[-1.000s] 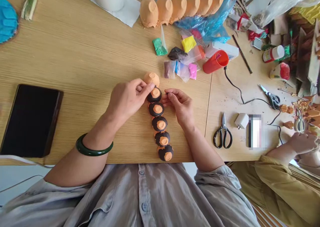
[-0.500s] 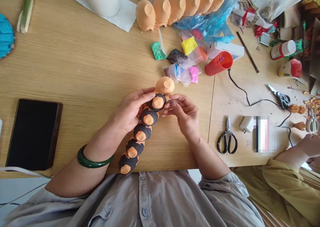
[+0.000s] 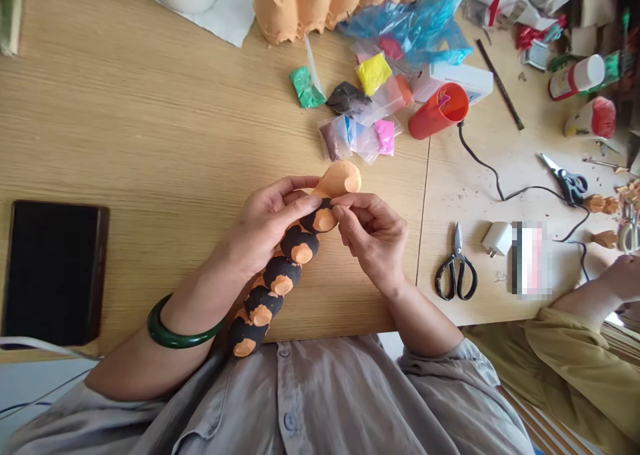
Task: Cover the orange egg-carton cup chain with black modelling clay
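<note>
My left hand (image 3: pixel 273 225) is closed around the upper part of a bumpy orange strip (image 3: pixel 337 178), which looks like a row of egg-carton cups. Black modelling clay (image 3: pixel 300 237) wraps several of its bumps, leaving orange tips bare; the end bump at the top is all orange. The strip slants down toward my shirt. Thumb and forefinger of my right hand (image 3: pixel 370 231) are pinched together against the right edge of the topmost black bump. Whatever lies between those fingertips is mostly hidden.
Beyond my hands lie small clay packets (image 3: pixel 374 75) and a red cup (image 3: pixel 439 111). An uncoated orange strip (image 3: pixel 313 5) stands at the back. Black-handled scissors (image 3: pixel 456 268) and a white charger (image 3: pixel 497 239) lie right, near another person's arm (image 3: pixel 590 295). A black tablet (image 3: pixel 55 275) lies left.
The strip's top end has tilted rightward. My right fingertips, which showed a small dark bit between them, have come up against the topmost black bump. The view has shifted slightly.
</note>
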The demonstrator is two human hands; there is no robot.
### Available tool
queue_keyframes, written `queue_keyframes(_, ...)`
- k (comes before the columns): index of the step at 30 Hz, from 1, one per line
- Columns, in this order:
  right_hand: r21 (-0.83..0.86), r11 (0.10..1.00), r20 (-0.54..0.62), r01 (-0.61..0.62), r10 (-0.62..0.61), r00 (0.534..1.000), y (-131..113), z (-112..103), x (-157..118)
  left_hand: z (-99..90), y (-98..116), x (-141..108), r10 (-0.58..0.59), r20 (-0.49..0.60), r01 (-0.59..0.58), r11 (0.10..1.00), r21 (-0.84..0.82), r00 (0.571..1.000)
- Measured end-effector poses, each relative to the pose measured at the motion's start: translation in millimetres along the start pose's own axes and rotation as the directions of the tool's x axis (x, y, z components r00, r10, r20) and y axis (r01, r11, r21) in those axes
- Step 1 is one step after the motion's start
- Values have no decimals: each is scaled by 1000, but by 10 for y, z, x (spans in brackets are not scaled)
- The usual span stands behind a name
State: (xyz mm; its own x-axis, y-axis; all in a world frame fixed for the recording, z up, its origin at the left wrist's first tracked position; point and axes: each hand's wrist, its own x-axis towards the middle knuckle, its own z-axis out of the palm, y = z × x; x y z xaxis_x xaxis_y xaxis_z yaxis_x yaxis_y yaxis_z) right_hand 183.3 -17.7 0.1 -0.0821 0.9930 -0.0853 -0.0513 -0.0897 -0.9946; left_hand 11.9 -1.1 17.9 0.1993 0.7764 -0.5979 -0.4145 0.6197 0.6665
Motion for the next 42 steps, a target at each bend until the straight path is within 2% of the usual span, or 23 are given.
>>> queue_keyframes(6, -40, 999, -23, 18, -19, 1000, 0, 21, -15, -12, -24, 4, 82, 12, -82, 996, 29, 997)
queue_keyframes(12, -86, 995, -31, 57, -59, 998, 45, 27, -18, -23, -24, 9, 106, 3, -106, 993, 57, 994)
queue_keyframes(23, -145, 989, 43, 42, -36, 998, 71, -19, -34, -32, 10, 24, 38, -31, -37, 998, 53, 999)
queue_keyframes(30, -91, 995, 88, 45, -37, 995, 97, -19, -40, -48, 32, -14, 15, 34, -16, 999, 41, 999)
queue_keyframes(35, -4, 998, 34, 68, -68, 997, 36, -21, -57, -86, 80, -40, -13, 104, 16, 999, -28, 995)
queue_keyframes(37, 31, 999, -13, 31, -31, 999, 27, -22, -33, -107, 99, -39, -32, 125, 37, 999, -33, 992)
queue_keyframes(39, 82, 993, -20, -82, 84, 996, 39, -22, 9, -122, 113, -31, -48, 116, 51, 998, -21, 992)
queue_keyframes(42, 203, 934, 120, -294, 274, 954, 78, -23, 76, -132, 123, -14, -28, 78, 29, 1000, -7, 997)
